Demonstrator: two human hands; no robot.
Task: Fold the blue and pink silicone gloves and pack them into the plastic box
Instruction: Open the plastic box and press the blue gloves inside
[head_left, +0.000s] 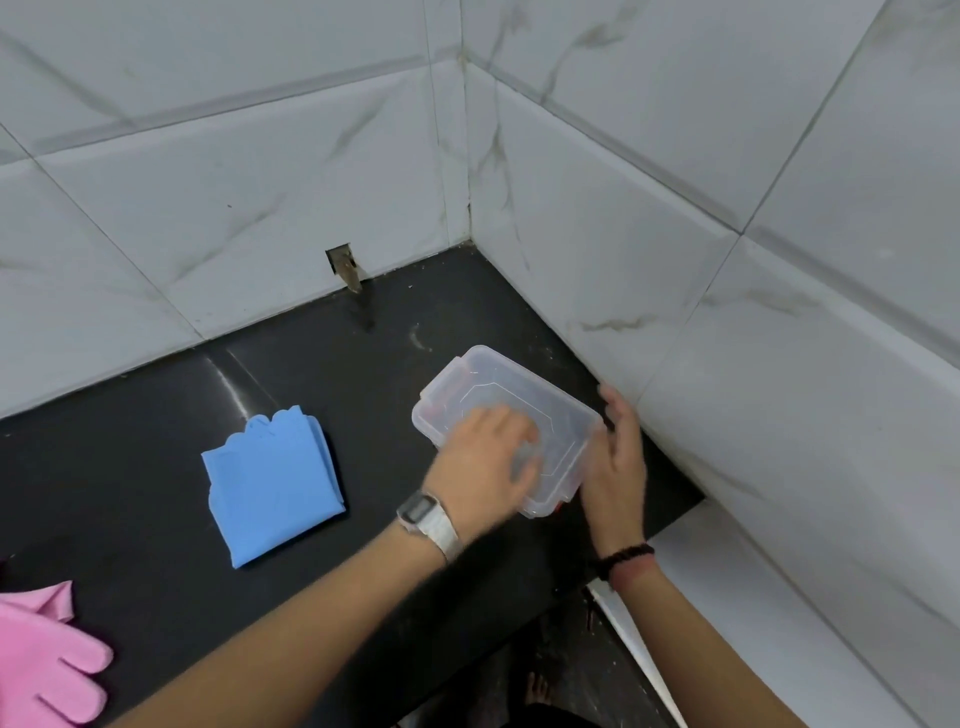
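I see the clear rectangular plastic box (506, 428), lid on, lying on the black stone desk (363, 374) in the corner of white marble-tiled walls (675, 208). My left hand (485, 460) lies flat on its lid, fingers (506, 418) spread; my right hand (618, 452) stands open against its right edge. The folded blue silicone glove (272, 480) lies well left, the pink silicone glove (47, 660) unfolded at the desk's near-left edge.

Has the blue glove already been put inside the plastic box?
No, the folded blue glove lies on the black counter, apart from the plastic box, which both hands touch.
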